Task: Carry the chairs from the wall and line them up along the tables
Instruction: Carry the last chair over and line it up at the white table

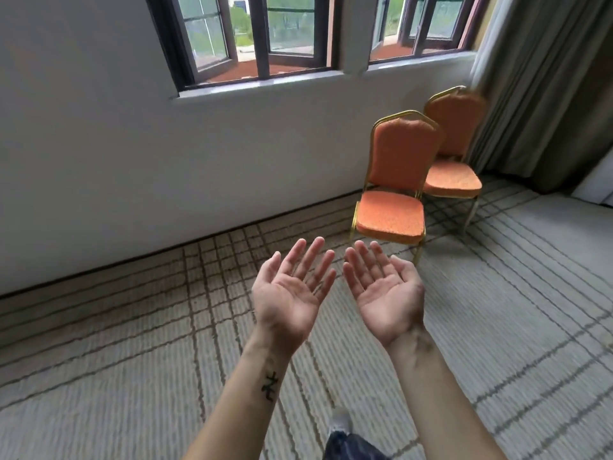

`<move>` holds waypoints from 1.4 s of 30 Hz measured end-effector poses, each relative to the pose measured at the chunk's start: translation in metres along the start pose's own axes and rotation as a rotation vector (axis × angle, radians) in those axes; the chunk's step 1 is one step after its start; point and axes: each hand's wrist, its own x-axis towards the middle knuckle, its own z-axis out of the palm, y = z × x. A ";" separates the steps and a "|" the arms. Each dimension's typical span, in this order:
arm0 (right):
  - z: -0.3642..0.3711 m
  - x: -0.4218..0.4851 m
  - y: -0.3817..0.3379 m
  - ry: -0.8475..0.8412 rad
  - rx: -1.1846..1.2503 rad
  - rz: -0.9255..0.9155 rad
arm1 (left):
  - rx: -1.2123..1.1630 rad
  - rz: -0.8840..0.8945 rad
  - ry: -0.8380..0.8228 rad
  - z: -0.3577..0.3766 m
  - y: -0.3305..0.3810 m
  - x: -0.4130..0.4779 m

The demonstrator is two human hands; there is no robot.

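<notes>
Both palms face up, fingers spread, the left hand [288,295] and right hand [384,292] holding nothing. The near chair [393,190] stands just beyond by the wall, the far chair [455,151] behind it; tables are out of view. Grasp the backrest frame and seat edge, probably light enough

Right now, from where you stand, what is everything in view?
orange padded chairs with gold metal frames: two, orange, by the wall; the farther one is nearest the curtain
dark-framed windows: two, dark brown, above the wall
grey-brown pleated curtain: one, right side
white wall: one, white, ahead
striped carpet: one, grey with brown lines, floor
shoe: one, pale, bottom edge
left hand: one, bare, palm up, grip empty
right hand: one, bare, palm up, grip empty
</notes>
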 end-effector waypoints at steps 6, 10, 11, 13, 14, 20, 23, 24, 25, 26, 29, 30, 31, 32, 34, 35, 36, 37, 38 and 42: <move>0.037 0.160 -0.019 -0.018 0.018 -0.022 | 0.006 -0.053 0.024 0.022 0.025 0.157; 0.080 0.282 -0.038 0.023 0.048 0.028 | 0.043 -0.021 0.039 0.055 0.065 0.257; 0.092 0.305 -0.042 0.002 0.055 0.023 | 0.042 -0.010 0.037 0.062 0.076 0.276; 0.120 0.350 -0.053 -0.014 0.059 0.029 | 0.003 0.018 0.053 0.077 0.098 0.318; 0.132 0.369 -0.058 -0.020 0.049 0.024 | -0.014 0.028 0.053 0.084 0.107 0.337; 0.168 0.496 -0.083 0.005 0.066 0.019 | -0.009 -0.019 0.072 0.118 0.139 0.487; 0.177 0.558 -0.090 0.047 0.090 0.003 | 0.003 -0.072 0.029 0.133 0.148 0.552; 0.183 0.579 -0.092 0.064 0.084 -0.011 | 0.004 -0.087 0.028 0.137 0.153 0.574; 0.192 0.607 -0.096 0.067 0.077 -0.024 | 0.003 -0.095 0.025 0.141 0.162 0.603; 0.202 0.633 -0.099 0.067 0.073 -0.030 | 0.000 -0.107 0.014 0.145 0.171 0.629; 0.239 0.702 -0.110 0.073 0.061 -0.074 | -0.021 -0.152 0.007 0.163 0.200 0.707; 0.248 0.722 -0.115 0.081 0.067 -0.094 | -0.014 -0.164 0.007 0.168 0.210 0.732; 0.257 0.738 -0.120 0.088 0.072 -0.112 | 0.008 -0.180 -0.004 0.178 0.217 0.755; 0.265 0.758 -0.128 0.093 0.069 -0.135 | 0.017 -0.193 -0.018 0.190 0.223 0.781; 0.276 0.782 -0.136 0.109 0.076 -0.154 | 0.008 -0.223 -0.023 0.209 0.231 0.813; 0.279 0.794 -0.142 0.127 0.091 -0.170 | 0.025 -0.255 -0.033 0.218 0.233 0.829; 0.282 0.809 -0.151 0.137 0.098 -0.183 | 0.052 -0.278 -0.051 0.228 0.235 0.847; 0.283 0.820 -0.156 0.154 0.108 -0.194 | 0.063 -0.295 -0.050 0.235 0.234 0.859; 0.285 0.839 -0.167 0.176 0.120 -0.220 | 0.069 -0.311 -0.050 0.244 0.233 0.880; 0.288 0.921 -0.207 0.217 0.130 -0.277 | 0.130 -0.351 -0.069 0.274 0.220 0.962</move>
